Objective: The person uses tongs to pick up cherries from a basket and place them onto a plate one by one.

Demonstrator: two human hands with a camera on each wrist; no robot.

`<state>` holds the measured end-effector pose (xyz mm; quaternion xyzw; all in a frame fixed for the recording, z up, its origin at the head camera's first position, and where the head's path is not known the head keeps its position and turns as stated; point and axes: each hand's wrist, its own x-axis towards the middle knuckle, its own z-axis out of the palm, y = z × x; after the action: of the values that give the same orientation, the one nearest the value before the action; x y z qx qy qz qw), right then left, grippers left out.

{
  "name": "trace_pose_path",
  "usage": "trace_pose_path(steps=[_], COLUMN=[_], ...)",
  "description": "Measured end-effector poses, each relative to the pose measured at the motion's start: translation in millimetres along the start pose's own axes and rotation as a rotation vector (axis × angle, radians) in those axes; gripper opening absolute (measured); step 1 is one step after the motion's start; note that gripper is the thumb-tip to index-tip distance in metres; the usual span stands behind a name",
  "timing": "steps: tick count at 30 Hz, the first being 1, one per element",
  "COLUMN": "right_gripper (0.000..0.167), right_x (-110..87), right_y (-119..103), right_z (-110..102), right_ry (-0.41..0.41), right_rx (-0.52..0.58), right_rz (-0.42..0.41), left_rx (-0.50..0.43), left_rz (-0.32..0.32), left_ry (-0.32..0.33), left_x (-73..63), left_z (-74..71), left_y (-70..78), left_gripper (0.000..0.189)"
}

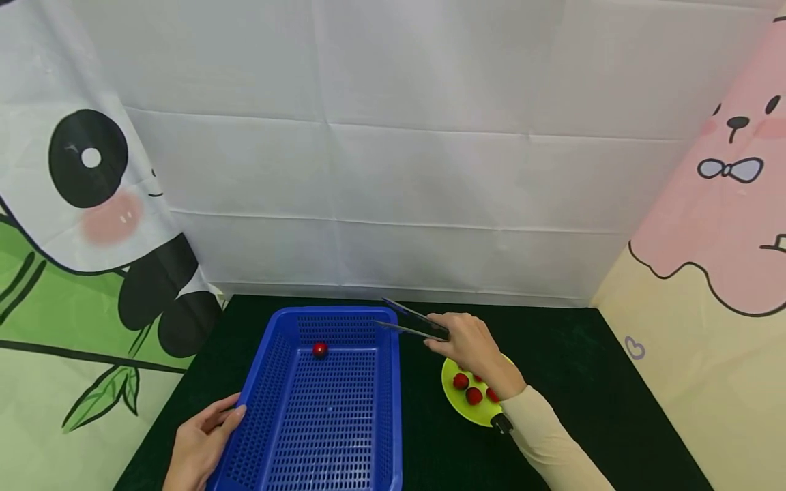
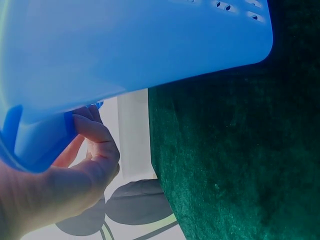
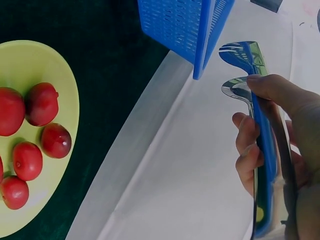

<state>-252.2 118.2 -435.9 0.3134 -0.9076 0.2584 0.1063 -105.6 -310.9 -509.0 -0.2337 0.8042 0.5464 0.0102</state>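
Note:
My left hand [image 1: 201, 440] grips the left rim of a blue plastic basket [image 1: 398, 409] with slotted walls; the left wrist view shows the fingers curled at the rim [image 2: 37, 145]. One red cherry tomato [image 1: 320, 350] lies inside, near the far end. My right hand [image 1: 474, 346] holds metal serving tongs [image 1: 408, 331], whose tips reach over the basket's right rim. In the right wrist view one tip is fork-shaped and the other spoon-shaped, apart and with nothing between them. Below the right forearm is a yellow-green plate [image 3: 50, 57] with several red cherry tomatoes [image 3: 27, 161], partly hidden in the head view.
Dark green cloth [image 1: 589, 395] covers the table under the basket and plate. A small black object [image 1: 501, 423] is at the plate's near edge. A white curtain [image 1: 417, 170] hangs behind, with printed panda and pink bear sheets at the sides.

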Motion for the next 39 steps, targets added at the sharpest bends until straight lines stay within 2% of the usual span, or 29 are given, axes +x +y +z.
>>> trace_pose_path(steps=[15,39], right_gripper=[0.043,0.045], right_x=[21.3,43.5], right_y=[-11,-24], right_z=[13,40], right_ry=[-0.018,-0.132], right_rx=[-0.076,-0.114], right_rz=[-0.079,-0.098], left_rx=[-0.009,-0.009], left_rz=[-0.009,0.002], left_ry=[-0.003,0.002], left_x=[1.2,-1.2], left_z=[-1.6,1.2], left_y=[0.1,-1.1], left_gripper=[0.065,0.064])
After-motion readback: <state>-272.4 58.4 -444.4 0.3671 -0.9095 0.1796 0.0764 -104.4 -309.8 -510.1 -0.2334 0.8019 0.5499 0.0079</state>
